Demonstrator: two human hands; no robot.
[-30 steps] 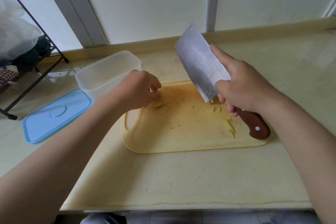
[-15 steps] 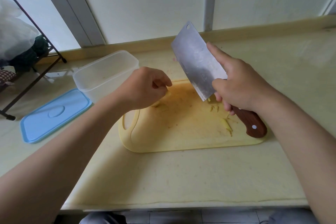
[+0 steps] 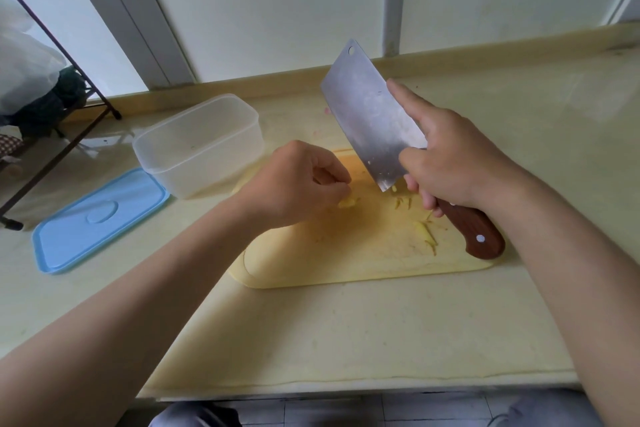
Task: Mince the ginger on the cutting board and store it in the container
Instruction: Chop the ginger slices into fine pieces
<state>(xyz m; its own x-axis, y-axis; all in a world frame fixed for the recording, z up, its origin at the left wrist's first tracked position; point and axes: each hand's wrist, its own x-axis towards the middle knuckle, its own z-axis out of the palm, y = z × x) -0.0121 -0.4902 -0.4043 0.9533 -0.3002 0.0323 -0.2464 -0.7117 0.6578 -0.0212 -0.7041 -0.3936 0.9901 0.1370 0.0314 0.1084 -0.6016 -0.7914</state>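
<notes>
A yellow cutting board (image 3: 346, 260) lies on the counter with ginger slivers (image 3: 426, 235) scattered on its right half. My right hand (image 3: 453, 159) grips the cleaver (image 3: 367, 114) by its brown handle. The index finger lies along the flat of the blade, which is tilted up above the board with small ginger bits stuck near its lower edge. My left hand (image 3: 301, 180) hovers over the board's left part with fingers curled and thumb pinched against them. A pale ginger piece (image 3: 348, 202) sits at its fingertips. The clear plastic container (image 3: 197, 146) stands open to the left of the board.
The blue lid (image 3: 100, 218) lies flat on the counter, left of and nearer than the container. A dark metal rack (image 3: 52, 135) with a white bag stands at the far left. A raised ledge and window frames run along the counter's back edge.
My left hand has lifted off the board and moved right toward the cleaver's blade. The cleaver has stayed raised, with only a slight shift.
</notes>
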